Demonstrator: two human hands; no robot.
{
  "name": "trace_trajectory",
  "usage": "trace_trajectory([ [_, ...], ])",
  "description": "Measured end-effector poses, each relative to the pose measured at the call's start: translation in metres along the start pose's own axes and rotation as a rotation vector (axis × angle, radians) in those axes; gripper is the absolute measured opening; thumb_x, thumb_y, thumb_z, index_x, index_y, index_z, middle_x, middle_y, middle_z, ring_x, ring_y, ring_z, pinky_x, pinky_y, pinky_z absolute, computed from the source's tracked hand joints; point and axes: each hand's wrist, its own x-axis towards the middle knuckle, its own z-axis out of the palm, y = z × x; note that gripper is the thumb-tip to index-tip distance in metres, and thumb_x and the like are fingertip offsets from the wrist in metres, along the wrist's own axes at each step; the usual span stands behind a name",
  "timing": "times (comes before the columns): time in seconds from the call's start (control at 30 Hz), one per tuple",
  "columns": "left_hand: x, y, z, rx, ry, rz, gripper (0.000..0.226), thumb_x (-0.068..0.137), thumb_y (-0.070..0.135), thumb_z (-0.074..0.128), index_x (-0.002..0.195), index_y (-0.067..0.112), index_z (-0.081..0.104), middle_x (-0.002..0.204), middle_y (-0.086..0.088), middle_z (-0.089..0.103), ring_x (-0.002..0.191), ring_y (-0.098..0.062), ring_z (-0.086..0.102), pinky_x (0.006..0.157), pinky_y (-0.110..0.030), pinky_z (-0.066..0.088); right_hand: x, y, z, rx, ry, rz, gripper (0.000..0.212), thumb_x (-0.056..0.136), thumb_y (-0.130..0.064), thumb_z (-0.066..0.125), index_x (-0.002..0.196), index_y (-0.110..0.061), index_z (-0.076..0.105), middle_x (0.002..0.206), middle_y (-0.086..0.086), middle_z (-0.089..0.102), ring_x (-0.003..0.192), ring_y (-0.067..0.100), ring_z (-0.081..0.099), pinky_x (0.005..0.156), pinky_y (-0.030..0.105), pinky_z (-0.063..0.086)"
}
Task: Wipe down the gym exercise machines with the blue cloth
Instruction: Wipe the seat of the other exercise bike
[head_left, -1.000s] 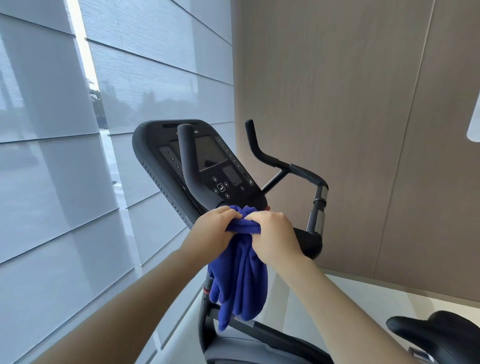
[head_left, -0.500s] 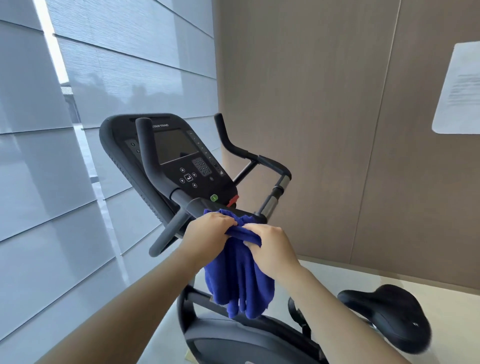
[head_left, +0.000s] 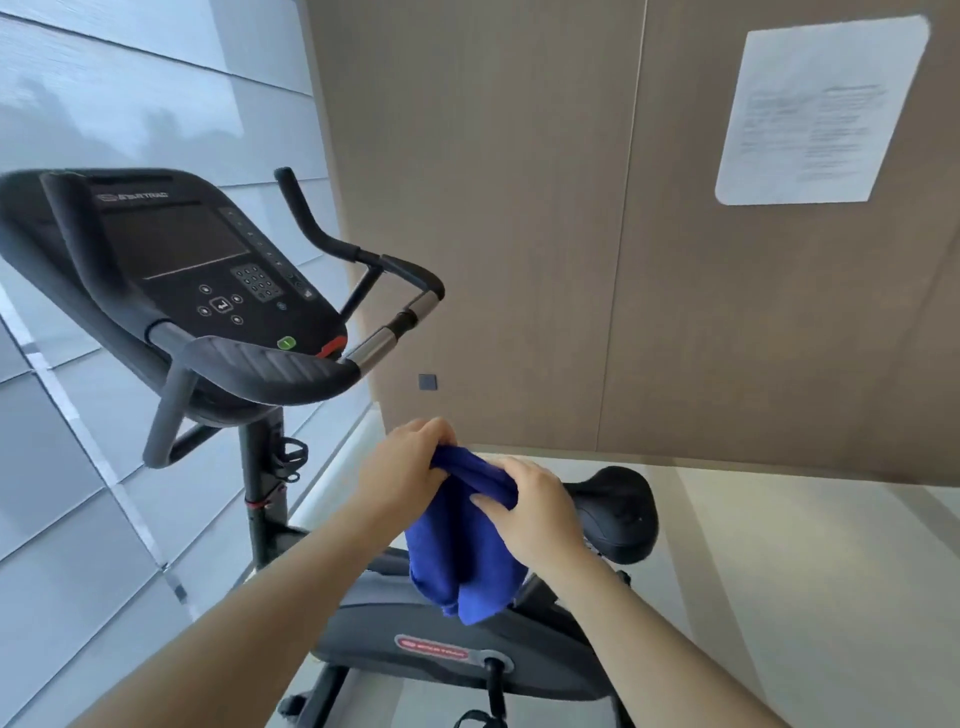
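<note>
A black exercise bike stands in front of me, its console up at the left and its handlebars curving round it. The black saddle sits low at the right, partly behind my right hand. I hold the blue cloth in mid-air between the console and the saddle, clear of the bike. My left hand grips its top edge at the left. My right hand grips the bunched top at the right, and the rest of the cloth hangs down.
The bike's grey drive housing with a red logo lies below the cloth. A window wall with grey blinds runs along the left. A wood-panelled wall behind carries a white paper notice.
Both hands have come away from the handlebar with the cloth and now hold it lower, nearer the saddle. The view has swung right, so the console sits further left.
</note>
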Motion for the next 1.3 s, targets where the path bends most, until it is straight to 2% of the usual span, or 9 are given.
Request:
trace_trajectory([
  [0.17, -0.006, 0.053, 0.049, -0.036, -0.078, 0.007, 0.016, 0.076, 0.012, 0.051, 0.082, 0.024, 0.044, 0.081, 0.008, 0.052, 0.073, -0.017, 0.049, 0.055, -0.029, 0.037, -0.036, 0.054, -0.042, -0.024, 0.014, 0.077, 0.031, 0.080, -0.029, 0.067, 0.110, -0.030, 0.059, 0.106, -0.011, 0.061, 0.099, 0.012, 0.053, 0.085, 0.028, 0.045],
  [0.33, -0.011, 0.106, 0.105, -0.173, -0.171, 0.046, 0.012, 0.076, 0.016, 0.060, 0.086, 0.022, 0.057, 0.085, 0.007, 0.057, 0.074, -0.015, 0.050, 0.059, -0.027, 0.037, -0.075, 0.112, -0.087, -0.055, 0.028, 0.157, 0.027, 0.082, -0.015, 0.065, 0.106, -0.028, 0.066, 0.103, -0.006, 0.061, 0.097, 0.013, 0.056, 0.085, 0.022, 0.043],
  [0.67, 0.014, 0.184, 0.201, -0.428, -0.292, 0.062, 0.014, 0.080, 0.021, 0.061, 0.084, 0.026, 0.047, 0.086, 0.005, 0.058, 0.075, -0.015, 0.053, 0.056, -0.027, 0.036, -0.100, 0.199, -0.141, -0.178, 0.277, 0.496, 0.047, 0.077, -0.031, 0.072, 0.119, -0.018, 0.055, 0.115, -0.001, 0.049, 0.099, 0.014, 0.052, 0.077, 0.023, 0.041],
  [0.77, 0.035, 0.202, 0.225, -0.489, -0.316, 0.052, 0.015, 0.079, 0.020, 0.061, 0.085, 0.026, 0.048, 0.087, 0.006, 0.059, 0.077, -0.014, 0.054, 0.057, -0.025, 0.040, -0.095, 0.223, -0.146, -0.128, 0.364, 0.579, 0.030, 0.079, -0.031, 0.069, 0.104, -0.022, 0.054, 0.102, -0.005, 0.048, 0.073, 0.008, 0.052, 0.057, 0.021, 0.039],
  [0.83, 0.050, 0.213, 0.241, -0.555, -0.352, 0.038, 0.018, 0.077, 0.021, 0.064, 0.088, 0.024, 0.050, 0.087, 0.007, 0.059, 0.077, -0.014, 0.055, 0.061, -0.026, 0.044, -0.088, 0.241, -0.148, -0.050, 0.359, 0.591, 0.009, 0.084, -0.021, 0.060, 0.090, -0.023, 0.055, 0.091, -0.002, 0.057, 0.072, 0.014, 0.057, 0.056, 0.026, 0.043],
  [0.9, 0.066, 0.221, 0.257, -0.627, -0.429, 0.037, 0.027, 0.073, 0.022, 0.071, 0.089, 0.023, 0.049, 0.086, 0.008, 0.058, 0.077, -0.013, 0.055, 0.063, -0.023, 0.045, -0.076, 0.257, -0.151, 0.056, 0.343, 0.603, 0.022, 0.084, -0.009, 0.048, 0.084, -0.028, 0.059, 0.081, -0.003, 0.064, 0.072, 0.017, 0.060, 0.060, 0.029, 0.048],
  [1.0, 0.088, 0.228, 0.277, -0.706, -0.521, 0.050, 0.043, 0.066, 0.021, 0.079, 0.093, 0.025, 0.046, 0.082, 0.017, 0.052, 0.075, -0.005, 0.052, 0.060, -0.010, 0.038, -0.051, 0.275, -0.156, 0.234, 0.311, 0.649, 0.052, 0.079, 0.002, 0.037, 0.084, -0.042, 0.064, 0.073, -0.017, 0.067, 0.061, 0.004, 0.058, 0.054, 0.015, 0.047],
  [1.17, 0.123, 0.204, 0.304, -0.815, -0.605, -0.043, 0.035, 0.070, 0.032, 0.078, 0.093, 0.031, 0.051, 0.089, 0.019, 0.055, 0.079, 0.001, 0.052, 0.066, -0.012, 0.041, -0.011, 0.302, -0.164, 0.389, 0.169, 0.631, 0.056, 0.086, 0.007, 0.037, 0.092, -0.041, 0.067, 0.094, -0.026, 0.068, 0.078, -0.010, 0.061, 0.063, 0.005, 0.047],
  [1.3, 0.145, 0.185, 0.323, -0.779, -0.620, -0.080, 0.033, 0.075, 0.033, 0.074, 0.102, 0.034, 0.053, 0.108, 0.016, 0.057, 0.097, -0.006, 0.056, 0.073, -0.016, 0.047, 0.011, 0.319, -0.166, 0.378, 0.112, 0.608, 0.058, 0.084, 0.009, 0.038, 0.102, -0.039, 0.067, 0.110, -0.027, 0.064, 0.106, -0.010, 0.055, 0.084, 0.003, 0.040],
])
